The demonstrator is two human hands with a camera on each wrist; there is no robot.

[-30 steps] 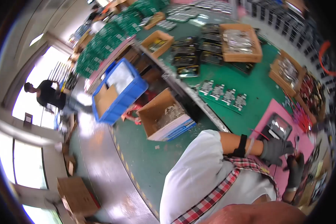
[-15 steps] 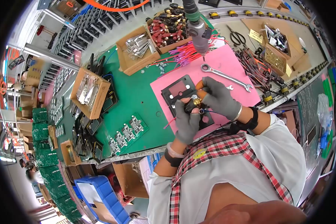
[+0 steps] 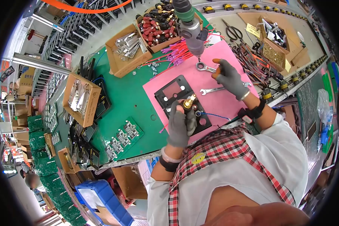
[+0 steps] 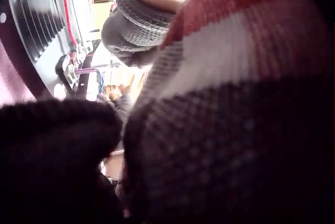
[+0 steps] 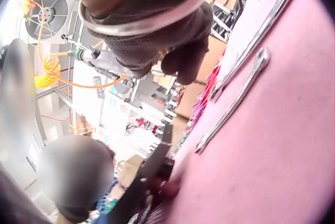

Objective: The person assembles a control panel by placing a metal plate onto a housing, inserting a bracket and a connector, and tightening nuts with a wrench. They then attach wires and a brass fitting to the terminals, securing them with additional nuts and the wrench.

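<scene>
In the head view, my left hand [image 3: 178,128] grips a black and brass connector [image 3: 189,101], its brass end pointing up past the fingers. Beneath it a black panel [image 3: 181,80] with cut-outs lies on the pink mat, and a blue wire [image 3: 214,115] runs beside the hand. My gloved right hand [image 3: 231,80] reaches over a ratchet wrench [image 3: 210,69], fingers extended and holding nothing. A second wrench [image 3: 214,90] lies just below. The right wrist view shows both wrenches on the mat, beyond the gloved right hand [image 5: 152,46]. Dark glove fabric fills much of the left wrist view.
A power driver [image 3: 192,34] hangs over the mat's far edge. Behind stand boxes of red and black connectors [image 3: 156,28] and metal pieces [image 3: 128,47]. Scissors [image 3: 233,31] and bundled wires [image 3: 252,64] lie right. Circuit boards [image 3: 120,140] sit left on the green table.
The head view swung from the room back to the bench. My right hand then left the connector and moved up and right over the ratchet wrench; my left hand kept hold of the connector.
</scene>
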